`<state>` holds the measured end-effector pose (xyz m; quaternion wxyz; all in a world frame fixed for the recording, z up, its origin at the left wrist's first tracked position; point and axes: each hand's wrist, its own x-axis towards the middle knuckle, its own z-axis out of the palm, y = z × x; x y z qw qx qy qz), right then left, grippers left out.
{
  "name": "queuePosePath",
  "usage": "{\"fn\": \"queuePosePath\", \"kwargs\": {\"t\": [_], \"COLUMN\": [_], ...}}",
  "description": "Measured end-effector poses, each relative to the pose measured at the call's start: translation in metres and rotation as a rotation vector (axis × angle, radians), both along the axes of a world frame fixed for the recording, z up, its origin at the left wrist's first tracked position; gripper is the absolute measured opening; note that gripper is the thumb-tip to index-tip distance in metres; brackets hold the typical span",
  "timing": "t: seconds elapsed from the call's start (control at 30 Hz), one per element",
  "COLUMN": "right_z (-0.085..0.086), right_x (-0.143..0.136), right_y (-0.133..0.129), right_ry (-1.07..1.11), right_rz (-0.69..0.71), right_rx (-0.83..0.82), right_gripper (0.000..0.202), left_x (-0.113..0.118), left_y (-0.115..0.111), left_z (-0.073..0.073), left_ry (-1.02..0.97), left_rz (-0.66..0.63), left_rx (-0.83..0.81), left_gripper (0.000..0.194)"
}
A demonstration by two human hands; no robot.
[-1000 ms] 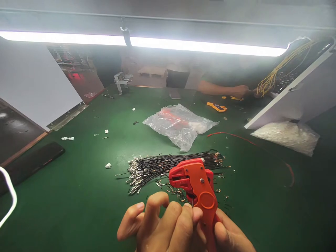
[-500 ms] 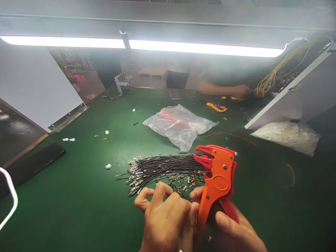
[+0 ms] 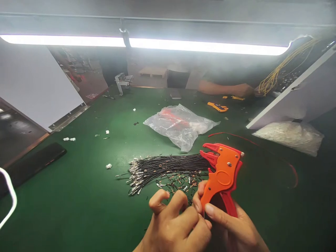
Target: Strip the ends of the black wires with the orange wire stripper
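My right hand is wrapped around the handles of an orange and red wire stripper, whose jaws point left and stand apart. Close beside it is my left hand, with its thumb and forefinger curled together against the right fingertips. Whatever those left fingers pinch is hidden; only a thin sliver shows at the stripper's handle. Beyond the hands lies a bundle of black wires with metal terminals at the left ends. The stripper's head covers the bundle's right end. Short wire scraps are scattered in front of the bundle.
A clear plastic bag with red and white contents lies behind the wires. Farther back are a yellow tool and another person's forearm. A filled bag rests by the right panel. At left lies a black case-like object.
Both hands and the wire stripper have shifted slightly right. The left hand has turned, and its fingertips have come against the right fingers. The dark wire end seen between the hands is now hidden.
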<state>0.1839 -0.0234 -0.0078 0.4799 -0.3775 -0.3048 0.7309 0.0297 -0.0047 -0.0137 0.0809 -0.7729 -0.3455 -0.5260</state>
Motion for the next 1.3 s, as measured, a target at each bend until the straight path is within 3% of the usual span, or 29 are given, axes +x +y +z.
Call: {"fn": "queuePosePath", "kwargs": {"t": [0.17, 0.33, 0.43, 0.73, 0.9, 1.07, 1.17, 1.23, 1.3], "right_z": [0.000, 0.002, 0.004, -0.004, -0.003, -0.014, -0.024, -0.025, -0.021], "right_x": [0.001, -0.002, -0.005, -0.010, -0.013, -0.013, -0.009, -0.007, -0.006], "right_y": [0.001, 0.000, 0.002, 0.002, 0.001, -0.002, -0.005, -0.005, -0.004], "right_ry": [-0.088, -0.122, -0.108, -0.160, -0.270, -0.375, -0.405, -0.428, -0.369], "right_rz": [-0.012, -0.062, -0.098, -0.219, -0.275, -0.301, -0.314, -0.301, -0.213], "right_rx": [0.000, 0.015, 0.059, 0.138, 0.171, 0.272, 0.273, 0.271, 0.286], "right_gripper": [0.027, 0.029, 0.025, 0.023, 0.024, 0.023, 0.023, 0.022, 0.021], "left_x": [0.004, -0.004, -0.009, -0.011, -0.006, 0.000, 0.004, 0.003, -0.004], "left_y": [-0.004, -0.010, -0.012, 0.000, -0.005, -0.010, -0.011, -0.009, -0.005], "left_z": [-0.005, -0.004, -0.004, -0.005, -0.007, -0.017, -0.021, -0.020, -0.014], "left_ry": [-0.065, -0.275, -0.383, -0.495, -0.469, -0.374, -0.227, -0.171, -0.236], "left_rz": [-0.005, -0.150, -0.150, -0.151, -0.092, -0.130, -0.066, -0.012, 0.002], "left_rx": [-0.067, -0.509, -0.677, -1.149, -1.087, -0.807, -0.599, -0.486, -0.459], "left_gripper": [0.038, 0.021, 0.018, 0.045, 0.040, 0.034, 0.026, 0.025, 0.027]}}
